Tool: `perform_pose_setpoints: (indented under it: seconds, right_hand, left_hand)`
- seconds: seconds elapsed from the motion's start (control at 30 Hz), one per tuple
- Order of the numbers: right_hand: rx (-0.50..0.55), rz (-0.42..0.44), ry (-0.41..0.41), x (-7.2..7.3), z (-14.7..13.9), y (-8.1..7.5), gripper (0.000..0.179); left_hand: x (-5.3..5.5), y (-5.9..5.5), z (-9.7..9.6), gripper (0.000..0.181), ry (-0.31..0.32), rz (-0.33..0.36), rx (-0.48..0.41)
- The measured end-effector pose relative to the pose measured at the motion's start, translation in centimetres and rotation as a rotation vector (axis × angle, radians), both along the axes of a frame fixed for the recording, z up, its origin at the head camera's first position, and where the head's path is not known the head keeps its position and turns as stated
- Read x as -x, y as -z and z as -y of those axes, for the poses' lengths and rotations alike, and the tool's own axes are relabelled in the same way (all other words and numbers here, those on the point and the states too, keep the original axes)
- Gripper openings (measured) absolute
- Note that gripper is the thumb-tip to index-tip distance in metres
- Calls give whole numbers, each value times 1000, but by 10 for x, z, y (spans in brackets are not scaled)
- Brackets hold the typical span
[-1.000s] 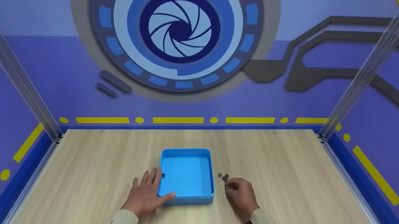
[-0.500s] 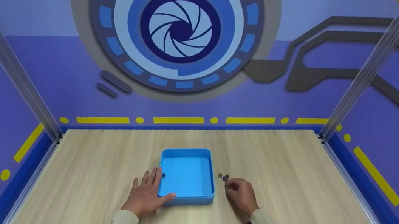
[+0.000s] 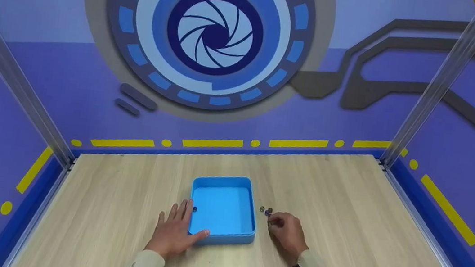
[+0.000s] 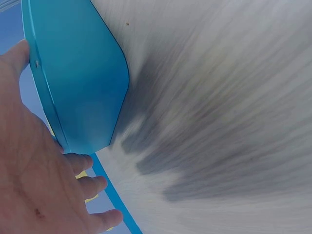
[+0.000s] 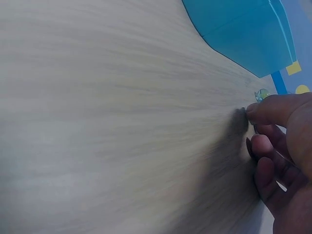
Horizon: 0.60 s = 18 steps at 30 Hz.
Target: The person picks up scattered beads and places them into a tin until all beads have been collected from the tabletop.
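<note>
A shallow square blue box (image 3: 223, 209) sits on the wooden table in the head view. My left hand (image 3: 173, 230) rests with spread fingers on its left edge and near corner, thumb over the near rim. Inside the box, near those fingers, is one small dark marble (image 3: 194, 209). To the right of the box my right hand (image 3: 288, 233) is down at the tabletop, thumb and fingertips pinching what seems to be a marble, mostly hidden by the fingers. Just beyond the fingertips lie a glass marble (image 3: 261, 209), another marble (image 3: 270, 210) and a bluish marble (image 3: 267, 213).
The wooden table (image 3: 120, 201) is bounded by blue-purple printed panels (image 3: 334, 118) at the back and sides. Metal posts (image 3: 423, 93) stand at the back corners. In the right wrist view, the box's outer wall (image 5: 243, 29) is near the right hand.
</note>
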State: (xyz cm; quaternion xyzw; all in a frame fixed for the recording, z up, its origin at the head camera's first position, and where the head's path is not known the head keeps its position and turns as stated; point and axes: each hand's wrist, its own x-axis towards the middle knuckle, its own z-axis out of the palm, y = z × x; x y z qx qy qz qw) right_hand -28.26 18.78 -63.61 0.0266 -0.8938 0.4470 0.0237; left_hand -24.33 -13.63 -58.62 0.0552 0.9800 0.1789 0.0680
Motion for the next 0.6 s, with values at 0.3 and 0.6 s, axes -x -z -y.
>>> perform_pose_setpoints:
  seconds: [0.3,0.6]
  right_hand:
    - [19,36,12,0,1,-1,22]
    - [28,14,-3,-3,1,-3,21]
  left_hand:
    - [0,0,-1,103,-1,10,9]
    - [0,1,-1,104,-7,26,6]
